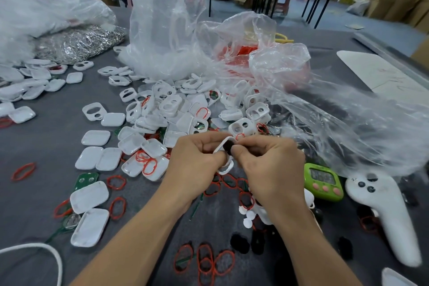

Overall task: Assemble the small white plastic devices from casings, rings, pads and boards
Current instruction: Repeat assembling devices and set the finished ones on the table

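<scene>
Two hands meet over the grey table point(53, 146), and we have both busy on one part. The left hand point(197, 158) grips a white casing point(222, 144) by its edge, fingers curled round it, while the right hand point(271, 165) pinches a black pad point(228, 147) at the casing's opening. We'd say the left steadies the frame so the right can seat the pad squarely. Just beyond lies the heap of casings point(185, 104), with red rings point(149, 166) scattered near and a green timer point(323, 181) to the right. We can read no writing: the timer's display is too blurred.
</scene>
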{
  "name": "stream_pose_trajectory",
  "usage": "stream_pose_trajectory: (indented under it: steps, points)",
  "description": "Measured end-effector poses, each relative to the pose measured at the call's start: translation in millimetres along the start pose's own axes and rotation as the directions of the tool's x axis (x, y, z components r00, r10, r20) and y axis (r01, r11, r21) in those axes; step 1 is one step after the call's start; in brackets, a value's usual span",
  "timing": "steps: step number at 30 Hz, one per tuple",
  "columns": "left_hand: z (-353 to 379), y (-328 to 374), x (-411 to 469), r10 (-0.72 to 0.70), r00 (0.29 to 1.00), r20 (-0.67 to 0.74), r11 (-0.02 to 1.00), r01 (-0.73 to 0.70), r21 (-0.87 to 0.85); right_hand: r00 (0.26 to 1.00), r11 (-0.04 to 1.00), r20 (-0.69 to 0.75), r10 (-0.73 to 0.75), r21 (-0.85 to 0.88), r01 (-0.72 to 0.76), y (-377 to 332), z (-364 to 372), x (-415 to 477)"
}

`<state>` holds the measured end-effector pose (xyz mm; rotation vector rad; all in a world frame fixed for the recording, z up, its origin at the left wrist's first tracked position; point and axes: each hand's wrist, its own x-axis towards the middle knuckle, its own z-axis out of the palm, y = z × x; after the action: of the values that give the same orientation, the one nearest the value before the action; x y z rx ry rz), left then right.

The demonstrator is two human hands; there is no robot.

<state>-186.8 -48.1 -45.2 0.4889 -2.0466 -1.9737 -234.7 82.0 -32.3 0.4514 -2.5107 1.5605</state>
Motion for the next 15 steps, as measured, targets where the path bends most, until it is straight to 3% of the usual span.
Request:
stream_pose_trajectory:
  steps: [5, 10, 12, 15]
  points:
    - [2.0, -1.7, 0.5, -0.038, 0.999, -0.028, 0.997, 0.036, -0.065, 0.996, 0.992, -0.064, -0.066, -0.107, 0.059, -0.7, 4.8, -2.7]
    - [0.3, -0.9, 0.0, -0.037, 0.999, -0.019, 0.989, 0.034, -0.145, 0.991, 0.994, -0.131, 0.028, -0.099, -0.041, 3.1, 9.1, -0.7]
    - [-0.8, 0.3, -0.3, -0.043, 0.999, -0.010, 0.979, 0.040, -0.199, 0.993, 0.994, -0.066, 0.101, -0.032, -0.103, 5.8, 5.6, 2.9]
    - [-3.4, 1.5, -1.6, -0.018, 0.998, 0.057, 0.980, 0.029, -0.197, 0.969, 0.975, 0.179, 0.168, 0.113, -0.190, 9.2, -4.5, 9.8]
